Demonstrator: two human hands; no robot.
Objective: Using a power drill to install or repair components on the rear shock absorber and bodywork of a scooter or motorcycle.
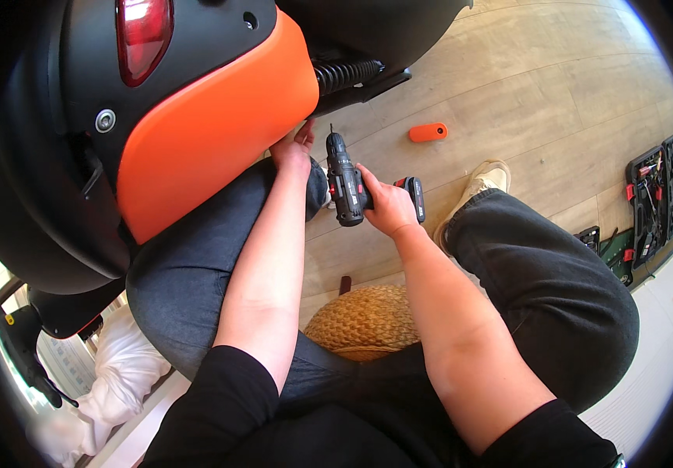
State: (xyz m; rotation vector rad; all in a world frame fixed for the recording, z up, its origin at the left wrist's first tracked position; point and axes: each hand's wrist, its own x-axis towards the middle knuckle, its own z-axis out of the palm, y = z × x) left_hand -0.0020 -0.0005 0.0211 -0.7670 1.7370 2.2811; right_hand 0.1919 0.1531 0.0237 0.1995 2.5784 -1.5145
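My right hand (389,204) is wrapped round the grip of a black cordless drill (344,187). A thin bit sticks out of its chuck, pointing away from me, and the battery base shows beyond my hand. My left hand (294,151) is at the lower edge of a glossy orange panel (219,117) on a black scooter-like vehicle. Part of that hand is hidden behind the edge; the fingers that show are stretched and slightly apart. I cannot make out anything held in them. The drill's tip is close to the left fingers, apart from the panel.
A small orange cover piece (428,132) lies on the wood floor. An opened black tool case (655,199) is at the right. A woven round seat (364,320) is between my legs. A black coil spring (348,76) shows beside the panel. A person in white (122,366) is at lower left.
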